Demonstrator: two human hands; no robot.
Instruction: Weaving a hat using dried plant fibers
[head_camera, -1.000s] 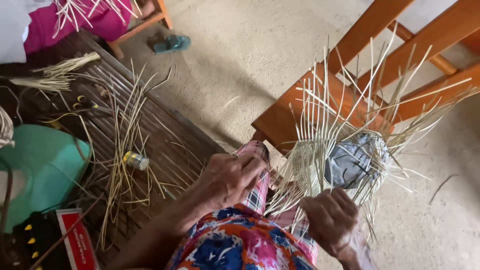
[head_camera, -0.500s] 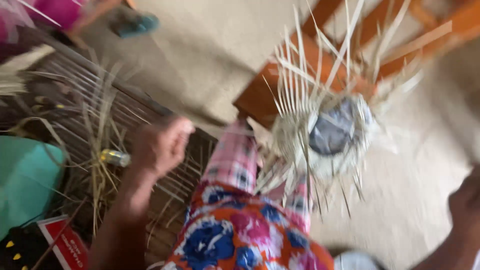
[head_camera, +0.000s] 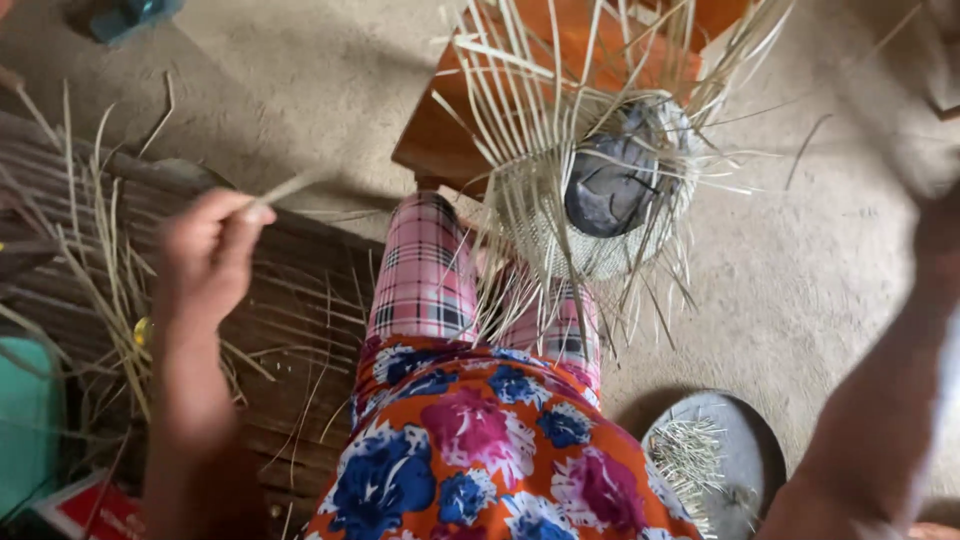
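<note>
The left hand is raised over a dark wooden platform, its fingers pinched shut on one thin pale straw strip that sticks out up and to the right from the fingertips. Loose straw strips lie scattered across the platform beneath and to the left of that hand. The right hand is at the far right edge of the view, blurred, and whether it is open or closed cannot be told; it holds nothing that can be made out.

A half-woven straw basket sits on the person's knees, on pink checked cloth, with many unwoven strips fanning out from its rim. A dark grey round form is inside it. Behind the basket stands an orange wooden chair. A round grey metal tray holding short straw cuttings lies on the sandy floor at the lower right.
</note>
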